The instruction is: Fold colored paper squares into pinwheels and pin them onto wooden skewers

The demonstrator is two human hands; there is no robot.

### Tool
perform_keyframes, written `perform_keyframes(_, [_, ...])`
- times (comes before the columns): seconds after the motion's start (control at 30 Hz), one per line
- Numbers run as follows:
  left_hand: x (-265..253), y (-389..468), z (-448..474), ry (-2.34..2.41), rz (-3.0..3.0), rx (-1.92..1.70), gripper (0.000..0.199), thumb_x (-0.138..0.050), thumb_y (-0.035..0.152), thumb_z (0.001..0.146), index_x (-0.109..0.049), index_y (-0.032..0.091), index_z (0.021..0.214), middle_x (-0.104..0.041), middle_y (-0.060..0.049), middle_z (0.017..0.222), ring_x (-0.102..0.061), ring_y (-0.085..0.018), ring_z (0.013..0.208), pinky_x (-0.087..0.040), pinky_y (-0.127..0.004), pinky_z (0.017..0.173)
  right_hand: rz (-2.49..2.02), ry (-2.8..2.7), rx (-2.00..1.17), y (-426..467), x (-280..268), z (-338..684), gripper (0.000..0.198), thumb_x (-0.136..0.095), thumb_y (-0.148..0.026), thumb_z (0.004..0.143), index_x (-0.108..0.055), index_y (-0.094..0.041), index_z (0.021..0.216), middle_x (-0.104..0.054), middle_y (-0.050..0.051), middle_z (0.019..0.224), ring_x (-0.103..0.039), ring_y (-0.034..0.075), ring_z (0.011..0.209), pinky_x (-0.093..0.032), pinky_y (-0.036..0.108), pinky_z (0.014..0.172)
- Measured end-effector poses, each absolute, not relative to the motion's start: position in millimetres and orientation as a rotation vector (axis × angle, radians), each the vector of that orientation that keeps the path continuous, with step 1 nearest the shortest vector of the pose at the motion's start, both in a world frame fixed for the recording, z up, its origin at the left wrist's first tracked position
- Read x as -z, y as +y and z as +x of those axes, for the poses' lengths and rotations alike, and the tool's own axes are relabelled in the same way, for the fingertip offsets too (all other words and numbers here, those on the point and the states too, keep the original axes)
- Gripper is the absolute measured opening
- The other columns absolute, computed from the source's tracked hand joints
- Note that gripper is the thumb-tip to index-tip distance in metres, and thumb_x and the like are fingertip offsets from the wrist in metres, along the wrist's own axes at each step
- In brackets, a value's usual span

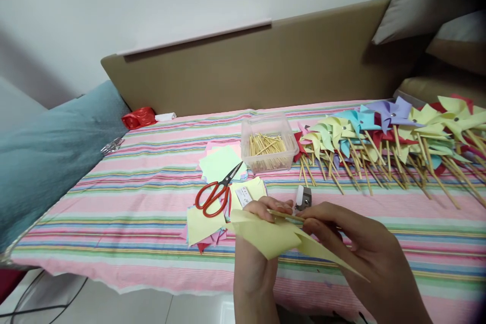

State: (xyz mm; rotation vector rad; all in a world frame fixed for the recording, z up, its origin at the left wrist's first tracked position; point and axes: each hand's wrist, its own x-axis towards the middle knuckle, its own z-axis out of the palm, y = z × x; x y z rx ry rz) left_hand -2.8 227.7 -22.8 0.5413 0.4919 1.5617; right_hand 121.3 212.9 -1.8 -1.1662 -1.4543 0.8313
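Note:
Both of my hands are on a pale yellow paper pinwheel [266,235], close to the front of the cloth. My left hand [266,207] sits behind the folded paper, its fingers curled over a thin wooden stick [286,216]. From the right, my right hand [353,243] pinches the stick and the paper near the pinwheel's middle. The paper's front blades hide part of my left palm, and the exact spot under my right fingertips is covered. Just beyond the hands stands a small grey and white object [303,197].
Red-handled scissors [214,195] lie across stacks of coloured paper squares [207,225]. A clear plastic box [269,159] holds many sticks. Finished pinwheels [391,116] are piled at the right. A red plastic bag [139,118] lies back left on the striped cloth [132,197].

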Motion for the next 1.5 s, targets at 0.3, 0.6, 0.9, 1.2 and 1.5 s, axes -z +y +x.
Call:
perform_keyframes(0.3, [22.6,229.3,-7.7,0.553,0.539,-1.601,0.014,-0.08,0.025,0.065,-0.067,0.023,0.061,-0.059,0.001,0.069,-0.058,-0.011,0.068,-0.05,-0.029,0.083,-1.163,-1.482,-0.791,212.5,-1.8,112.8,0.017,-0.058,-0.033,0.085,-0.072,-0.023,0.083,-0.065,0.002,0.065,-0.054,0.014,0.052,-0.044,0.024,0.049])
perform_keyframes(0.6, [20.5,229.0,-11.7,0.544,0.541,-1.596,0.014,-0.079,0.03,0.067,-0.068,0.023,0.06,-0.061,0.001,0.068,-0.059,-0.011,0.067,-0.051,-0.028,0.08,-1.146,-1.478,-0.764,212.3,-2.9,110.0,0.013,-0.059,-0.031,0.085,-0.069,-0.025,0.078,-0.065,0.0,0.067,-0.053,0.013,0.052,-0.043,0.023,0.049])
perform_keyframes(0.9, [18.9,229.3,-11.3,0.569,0.548,-1.6,0.014,-0.081,0.026,0.064,-0.068,0.023,0.06,-0.062,0.002,0.069,-0.059,-0.01,0.068,-0.052,-0.025,0.079,-1.155,-1.454,-0.739,211.6,-3.4,109.7,0.013,-0.06,-0.031,0.084,-0.071,-0.025,0.081,-0.065,0.0,0.065,-0.052,0.013,0.051,-0.045,0.024,0.048])
perform_keyframes(1.2, [17.2,229.8,-12.8,0.56,0.572,-1.609,0.014,-0.08,0.028,0.064,-0.069,0.022,0.06,-0.064,0.003,0.067,-0.062,-0.009,0.066,-0.054,-0.023,0.077,-1.129,-1.461,-0.671,211.5,-3.3,108.4,0.01,-0.061,-0.024,0.084,-0.07,-0.023,0.078,-0.066,0.0,0.068,-0.053,0.012,0.053,-0.045,0.021,0.049])
perform_keyframes(1.5, [20.1,229.9,-13.8,0.562,0.603,-1.636,0.013,-0.081,0.028,0.064,-0.069,0.023,0.062,-0.066,0.003,0.069,-0.064,-0.009,0.068,-0.053,-0.022,0.076,-1.074,-1.503,-0.557,212.4,0.6,108.8,0.009,-0.064,-0.016,0.081,-0.069,-0.023,0.083,-0.068,-0.002,0.073,-0.057,0.009,0.058,-0.046,0.016,0.051])
